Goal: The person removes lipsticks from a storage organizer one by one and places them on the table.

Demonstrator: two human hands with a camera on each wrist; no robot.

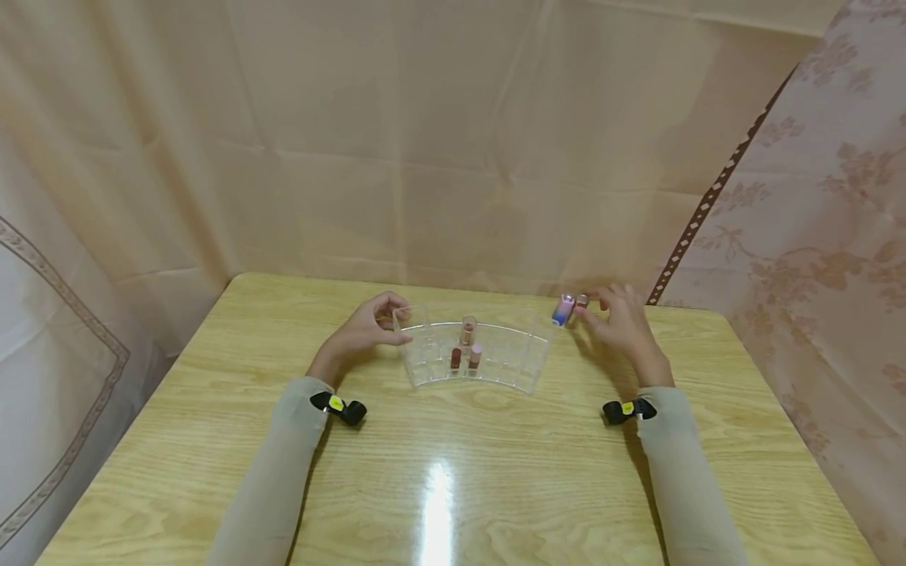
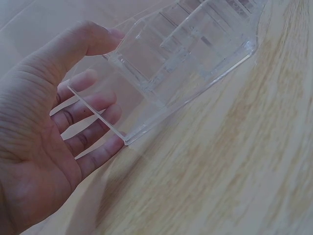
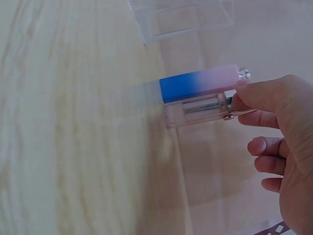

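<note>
A clear curved acrylic organizer with several compartments stands on the table. My left hand grips its left end, thumb on the near side and fingers behind the clear panel. In its compartments stand a dark red lipstick tube, a pink one and a rose-gold one. Right of the organizer, my right hand pinches the cap end of a clear lip gloss tube between thumb and index finger. Against it stands a blue-and-pink lip gloss tube with a silver knob, close to the thumb tip.
The wooden table carries the organizer and tubes. A beige curtain hangs along its back edge, near both hands. Patterned cloth hangs at the right and pale cloth at the left.
</note>
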